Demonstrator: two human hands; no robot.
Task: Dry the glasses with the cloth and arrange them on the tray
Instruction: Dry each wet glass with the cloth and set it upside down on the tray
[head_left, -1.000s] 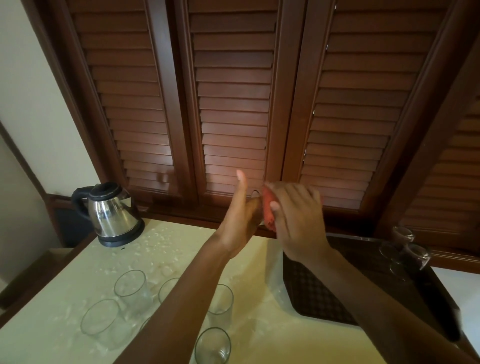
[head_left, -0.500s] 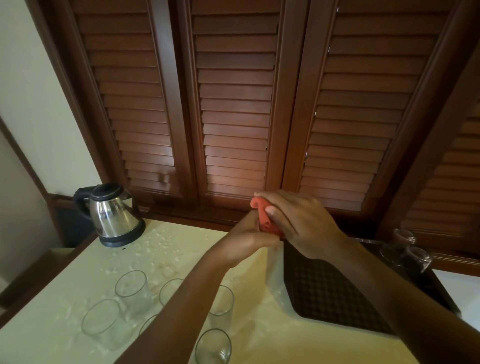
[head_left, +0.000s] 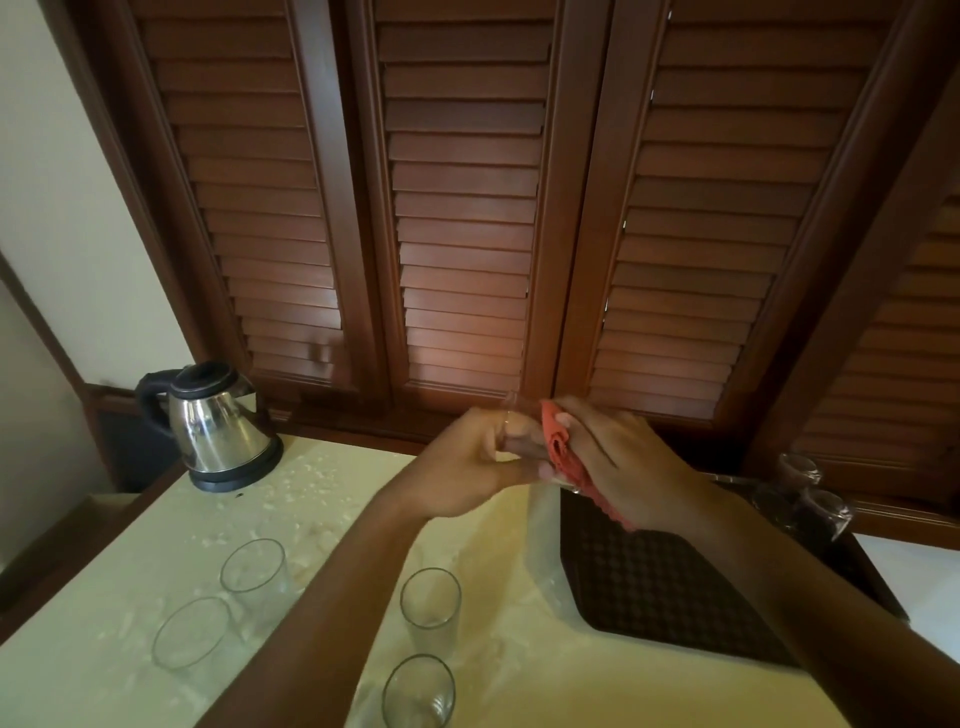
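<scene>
The left hand (head_left: 478, 462) is raised above the counter with its fingers curled round a clear glass (head_left: 519, 436), the thumb side turned up; the glass's rim shows faintly just above the knuckles. The right hand (head_left: 618, 462) meets it from the right, back of the hand facing up, its fingers folded over a red cloth (head_left: 563, 447) and pressing that cloth against the glass. The two hands are together, touching through the glass and cloth, held over the far left corner of the tray (head_left: 670, 587). Both forearms run in from the near edge, the left rising from the lower middle, the right from the lower right corner and crossing over the tray.

The tray is dark with a patterned bed and lies on the right side of the pale counter (head_left: 130, 597). At its far right end stand stemmed glasses (head_left: 810, 499), blurred and hard to count. On the counter left of the tray stand four tumblers: two at near left (head_left: 192, 631) (head_left: 253, 569), touching or almost so, and two near the left forearm, one farther (head_left: 430, 597) and one nearer (head_left: 418, 691). Water droplets speckle the counter. A steel kettle (head_left: 215, 426) with a black handle sits at the far left corner. Brown louvred shutters (head_left: 462, 218) fill the wall behind.
</scene>
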